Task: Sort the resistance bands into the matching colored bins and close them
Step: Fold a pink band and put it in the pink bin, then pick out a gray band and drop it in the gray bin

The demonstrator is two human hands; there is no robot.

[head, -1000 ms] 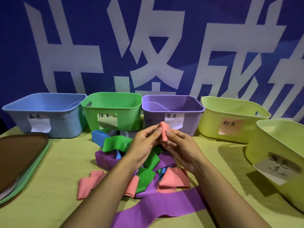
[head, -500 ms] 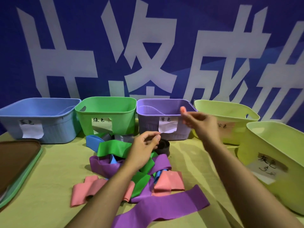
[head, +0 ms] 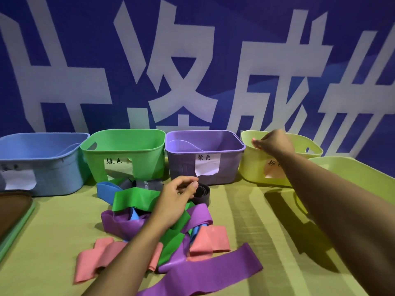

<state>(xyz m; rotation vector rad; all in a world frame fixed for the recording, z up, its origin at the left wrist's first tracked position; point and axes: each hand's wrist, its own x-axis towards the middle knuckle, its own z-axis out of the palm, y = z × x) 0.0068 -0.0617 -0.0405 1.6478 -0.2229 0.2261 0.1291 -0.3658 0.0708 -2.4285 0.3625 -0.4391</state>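
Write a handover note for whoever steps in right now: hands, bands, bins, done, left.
Right hand: over the yellow-green bin with the pink label; fingers curled, a hint of pink at the fingertips, so a held band can't be confirmed.
Left hand: loosely curled above the band pile, holding nothing.
Pile on the table: pink, purple, green, blue and dark grey bands.
Blue bin, green bin and purple bin all stand open.
Left: sort the pile, then close the bins.

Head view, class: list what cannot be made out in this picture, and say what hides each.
- Whether the right hand holds a pink band: fingertips too small.
- Inside of the yellow-green bin: hidden by hand and wall.
- Blue bin label: blurred, cut by the left edge.
- Far-right bin: covered by the forearm, cut by the right edge.
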